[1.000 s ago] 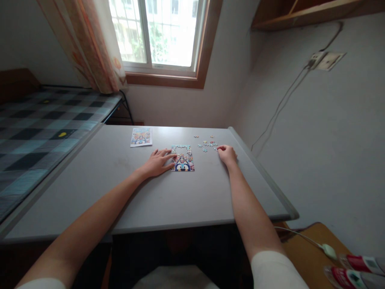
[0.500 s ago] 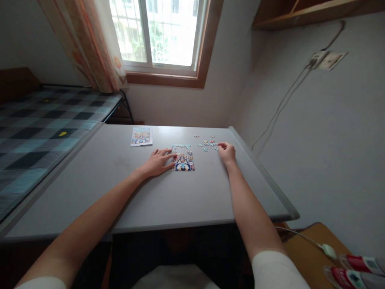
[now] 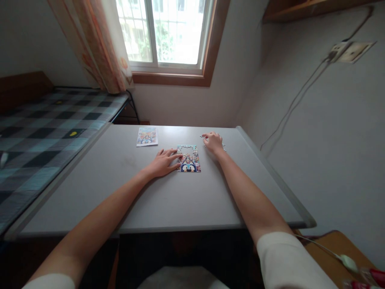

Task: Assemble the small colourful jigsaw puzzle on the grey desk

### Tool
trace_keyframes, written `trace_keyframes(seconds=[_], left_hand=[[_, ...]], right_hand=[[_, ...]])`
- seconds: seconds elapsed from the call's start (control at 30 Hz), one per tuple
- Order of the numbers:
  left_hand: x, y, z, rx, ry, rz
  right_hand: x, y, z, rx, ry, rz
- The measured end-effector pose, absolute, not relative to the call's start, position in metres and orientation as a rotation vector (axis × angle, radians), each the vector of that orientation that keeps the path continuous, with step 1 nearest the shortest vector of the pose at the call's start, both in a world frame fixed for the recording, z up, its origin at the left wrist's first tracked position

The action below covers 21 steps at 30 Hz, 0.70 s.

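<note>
A partly assembled jigsaw puzzle [image 3: 190, 165] lies flat on the grey-white table [image 3: 180, 200], showing a blue cartoon face along its near edge and a gap in its upper part. My left hand [image 3: 165, 163] rests on the table with fingers spread, its fingertips on the puzzle's left edge. To the right of the puzzle, my right hand [image 3: 214, 143] reaches over the loose puzzle pieces [image 3: 224, 147], covering most of them. Its index finger and thumb point left and stand apart, the index fingertip beside a piece at the far side.
A picture sheet [image 3: 147, 137] with a similar design lies at the back left of the table. Beyond the left edge is a bed with a checked cover [image 3: 87, 116]. A wall with a socket and cable [image 3: 293, 106] borders the right side.
My right hand has moved left across the loose pieces, from their right side to their far left. My left hand stays at the puzzle's edge. The view has shifted slightly.
</note>
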<state>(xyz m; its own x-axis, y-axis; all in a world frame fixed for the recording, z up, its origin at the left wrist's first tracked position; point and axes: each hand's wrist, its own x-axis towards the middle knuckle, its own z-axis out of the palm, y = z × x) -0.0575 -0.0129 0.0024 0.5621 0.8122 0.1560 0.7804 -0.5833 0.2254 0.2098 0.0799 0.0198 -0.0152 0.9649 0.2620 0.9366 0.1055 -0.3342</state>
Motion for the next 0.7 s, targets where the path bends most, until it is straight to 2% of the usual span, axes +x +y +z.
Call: trace_keyframes(seconds=[0.33,0.7], left_hand=[[-0.058,-0.012,0.000,2.660,1.353,0.391],[-0.057,-0.013,0.002,2.664,1.364,0.397]], right_hand=[[0.203,0.112,0.003,-2.051,-1.967,-0.003],[0.203,0.085,0.010,-1.986,-2.050,0.010]])
